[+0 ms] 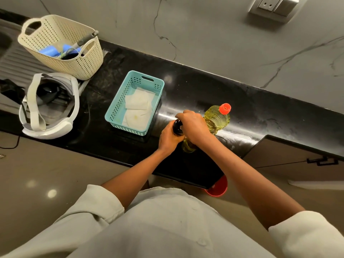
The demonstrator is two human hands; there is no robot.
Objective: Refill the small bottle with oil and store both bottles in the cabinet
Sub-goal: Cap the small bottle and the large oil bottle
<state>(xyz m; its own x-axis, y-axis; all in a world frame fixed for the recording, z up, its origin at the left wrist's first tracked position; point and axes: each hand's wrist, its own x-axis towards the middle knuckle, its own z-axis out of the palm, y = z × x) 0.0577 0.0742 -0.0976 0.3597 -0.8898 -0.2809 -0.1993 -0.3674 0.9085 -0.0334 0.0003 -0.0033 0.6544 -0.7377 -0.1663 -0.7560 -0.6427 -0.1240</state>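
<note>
My left hand (168,139) grips the small bottle (188,146) near the tabletop's (186,90) front edge; my right hand (193,125) closes over its dark cap (177,126); the big oil bottle (217,118) stands just behind.

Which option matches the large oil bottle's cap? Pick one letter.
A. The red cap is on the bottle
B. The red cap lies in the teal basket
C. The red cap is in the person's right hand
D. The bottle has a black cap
A: the red cap sits on the neck of the large oil bottle, which stands on the counter just beyond the right hand.
</note>
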